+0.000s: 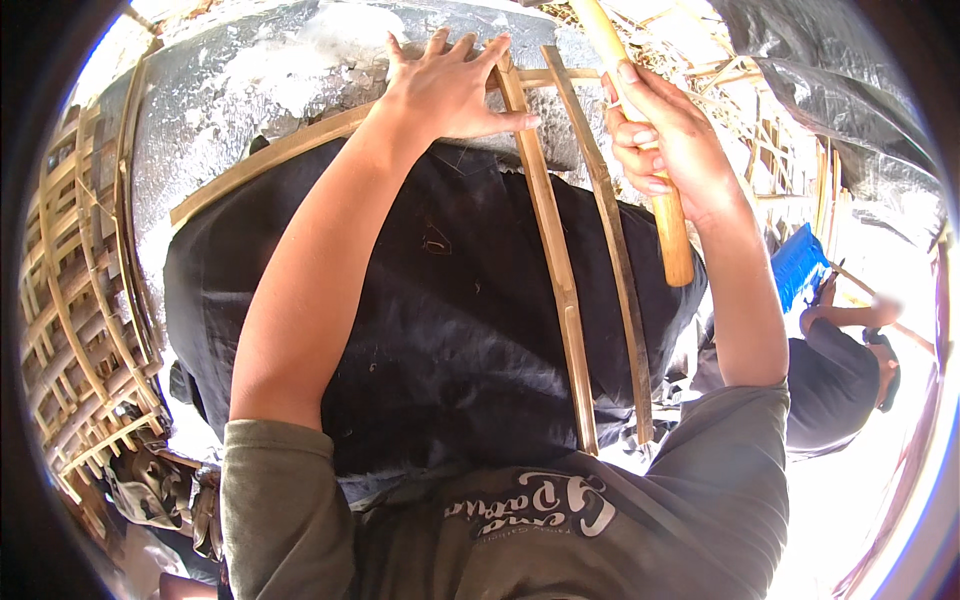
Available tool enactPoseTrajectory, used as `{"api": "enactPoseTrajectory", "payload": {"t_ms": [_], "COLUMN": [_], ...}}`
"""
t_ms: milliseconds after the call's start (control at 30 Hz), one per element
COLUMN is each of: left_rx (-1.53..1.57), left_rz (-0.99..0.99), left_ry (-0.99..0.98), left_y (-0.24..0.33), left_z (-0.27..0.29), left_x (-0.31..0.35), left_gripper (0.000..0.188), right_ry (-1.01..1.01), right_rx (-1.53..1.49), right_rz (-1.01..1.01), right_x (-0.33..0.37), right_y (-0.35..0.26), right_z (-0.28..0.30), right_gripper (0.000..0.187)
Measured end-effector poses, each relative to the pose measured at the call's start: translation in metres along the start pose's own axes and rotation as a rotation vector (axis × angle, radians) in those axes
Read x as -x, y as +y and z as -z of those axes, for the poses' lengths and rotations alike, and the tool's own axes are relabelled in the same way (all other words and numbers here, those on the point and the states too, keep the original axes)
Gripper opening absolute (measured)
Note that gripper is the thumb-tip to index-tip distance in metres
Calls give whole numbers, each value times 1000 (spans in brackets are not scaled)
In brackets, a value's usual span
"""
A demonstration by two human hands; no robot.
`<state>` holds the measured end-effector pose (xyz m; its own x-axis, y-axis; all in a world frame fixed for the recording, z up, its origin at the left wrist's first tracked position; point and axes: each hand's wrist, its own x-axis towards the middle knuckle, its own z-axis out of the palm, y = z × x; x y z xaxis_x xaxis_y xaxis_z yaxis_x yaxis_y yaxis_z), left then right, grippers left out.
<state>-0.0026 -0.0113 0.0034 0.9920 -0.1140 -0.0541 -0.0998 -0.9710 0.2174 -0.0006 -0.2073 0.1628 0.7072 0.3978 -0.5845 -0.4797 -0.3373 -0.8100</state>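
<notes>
My left hand [440, 95] is spread flat near the top, its thumb and forefinger against the upper end of a long bamboo strip [562, 280]. In my right hand [690, 140] is a hammer [676, 240], gripped by its pale wooden handle; only a dark bit of its head shows at the top edge. A second, darker strip [612, 215] runs beside the first, between it and the hammer. Behind both hangs a black sheet [430, 300], with a bamboo crosspiece [265, 165] along its upper edge. My left hand hides part of that crosspiece.
A rough grey-white surface [215, 110] lies beyond the sheet. Woven bamboo lattice [75, 280] stands at the left, above crumpled cloth [150, 490]. At the right, another person [835, 385] in dark clothes is near a blue object [797, 268]. Grey plastic sheeting [850, 110] hangs upper right.
</notes>
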Motion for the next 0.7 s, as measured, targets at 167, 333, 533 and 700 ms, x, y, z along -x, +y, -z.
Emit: {"api": "enactPoseTrajectory", "payload": {"t_ms": [167,333,533,700], "left_rx": [-110,29,77,69], "left_rz": [-91,-172,-168,-166], "left_ry": [65,72,98,153], "left_y": [3,-3,-2,1], "left_z": [5,-4,-7,-5], "left_x": [-2,-6,-6,-4], "left_gripper": [113,111,114,120], "right_ry": [0,11,26,38], "right_rx": [-66,-31,14,12], "right_rz": [6,1,0,15], "right_x": [3,5,10,13], "right_y": [17,26,28,29], "right_z": [6,9,11,15], "right_gripper": [30,31,31,30]}}
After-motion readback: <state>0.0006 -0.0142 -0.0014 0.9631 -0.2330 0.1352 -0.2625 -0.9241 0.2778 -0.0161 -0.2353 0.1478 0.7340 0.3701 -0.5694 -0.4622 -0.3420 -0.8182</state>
